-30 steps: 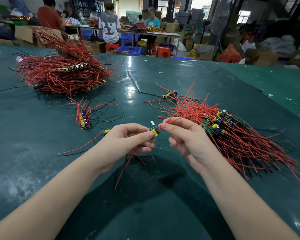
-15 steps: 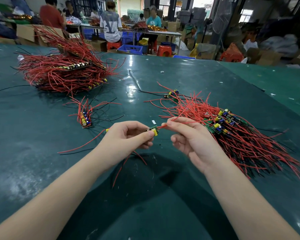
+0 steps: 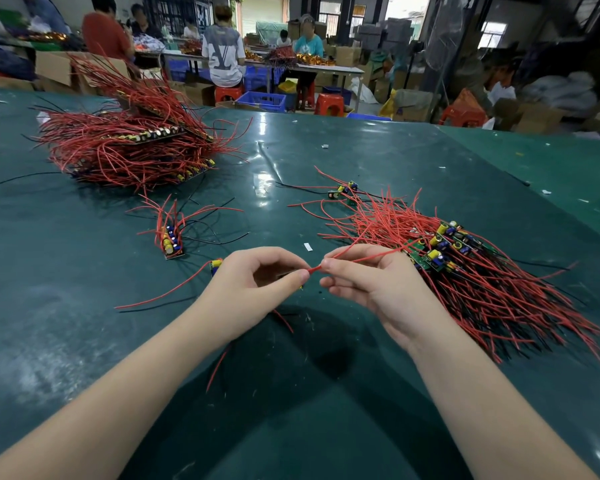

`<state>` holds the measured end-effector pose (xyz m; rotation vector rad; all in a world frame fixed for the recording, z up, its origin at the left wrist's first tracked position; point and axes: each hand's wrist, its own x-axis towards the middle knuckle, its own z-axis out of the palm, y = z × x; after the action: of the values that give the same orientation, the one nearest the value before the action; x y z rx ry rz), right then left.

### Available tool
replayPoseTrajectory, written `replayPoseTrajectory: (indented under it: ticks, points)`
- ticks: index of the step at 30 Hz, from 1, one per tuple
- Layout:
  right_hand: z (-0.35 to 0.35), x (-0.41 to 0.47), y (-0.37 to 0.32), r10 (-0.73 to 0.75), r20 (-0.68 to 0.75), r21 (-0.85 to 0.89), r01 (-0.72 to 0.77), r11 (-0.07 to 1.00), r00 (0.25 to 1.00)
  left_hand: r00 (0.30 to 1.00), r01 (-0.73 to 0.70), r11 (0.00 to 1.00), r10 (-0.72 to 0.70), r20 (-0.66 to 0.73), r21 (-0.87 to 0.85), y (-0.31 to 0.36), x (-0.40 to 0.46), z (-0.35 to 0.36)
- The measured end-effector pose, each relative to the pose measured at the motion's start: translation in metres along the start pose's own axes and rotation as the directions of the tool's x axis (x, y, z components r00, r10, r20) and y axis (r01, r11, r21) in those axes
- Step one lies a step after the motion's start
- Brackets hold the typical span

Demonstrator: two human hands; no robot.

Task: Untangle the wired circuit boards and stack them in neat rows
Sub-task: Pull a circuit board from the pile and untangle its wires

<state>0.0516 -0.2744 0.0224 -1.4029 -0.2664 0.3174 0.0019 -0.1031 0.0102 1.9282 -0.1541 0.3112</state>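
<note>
Pinching red wire [image 3: 315, 269] (unlabelled), both hands.

Desk: the glossy plastic-covered desk [image 3: 84, 271] under my hands is dark teal green, with pale scuffs and white light glare.
Wires: the tangled heap of thin insulated wires [image 3: 492, 292] on my right is bright red with black strands mixed in.
Boards: the small flat circuit boards [image 3: 426, 258] in it are green, carrying yellow and blue cylinders.
Far pile: the big stacked wire pile [image 3: 129, 147] is red too.
Stools: the small plastic stools [image 3: 329, 102] are orange-red.
Crate: the slotted plastic crate [image 3: 262, 100] is blue.
</note>
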Motion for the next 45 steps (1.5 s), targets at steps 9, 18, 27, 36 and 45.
replayPoseTrajectory:
  ticks: [9, 18, 27, 36, 45]
  points:
    - [0.000, -0.001, -0.003, 0.085, 0.166, 0.199, -0.118, 0.973, 0.982, 0.995, 0.060, 0.976, -0.041, 0.093, -0.208, 0.004, -0.001, -0.003]
    - [0.001, -0.004, -0.007, 0.143, 0.233, 0.262, -0.204, 0.943, 0.962, 0.986, 0.103, 0.901, -0.035, 0.165, -0.421, 0.007, -0.002, -0.005]
    - [-0.007, -0.002, -0.008, 0.015, 0.197, 0.025, -0.020, 0.999, 0.980, 0.986, 0.093, 0.987, -0.073, 0.151, -0.131, 0.008, -0.002, -0.007]
    - [-0.009, -0.004, -0.008, 0.031, 0.193, -0.094, -0.013, 0.996, 0.981, 0.979, 0.134, 0.988, -0.120, 0.164, -0.076, 0.005, -0.002, -0.008]
    - [-0.004, -0.007, -0.013, 0.212, 0.253, 0.331, -0.291, 0.898, 0.944, 0.976, 0.128, 0.927, -0.054, 0.211, -0.353, 0.008, -0.002, -0.012]
